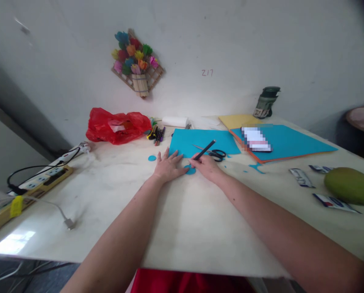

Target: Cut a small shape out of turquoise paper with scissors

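My left hand [169,166] lies flat with spread fingers, its fingertips at the lower left of a blue paper sheet [200,140]. Its thumb touches a small blue paper disc [190,170] on the table. In my right hand [208,166] is a dark pencil [205,149], tilted up to the right, its tip close to the disc's upper edge. Just behind the right hand, black-handled scissors [217,154] rest partly on the blue sheet. A smaller blue paper circle [151,158] sits left of my left hand.
Blue scraps [256,167] lie to the right, near stacked coloured paper [294,140] bearing a phone [256,139]. A green mango [351,186] and small packets [302,178] are at far right. Behind are a red bag [117,126], several markers [159,136] and a bottle [267,102]. A power strip [44,179] lies left.
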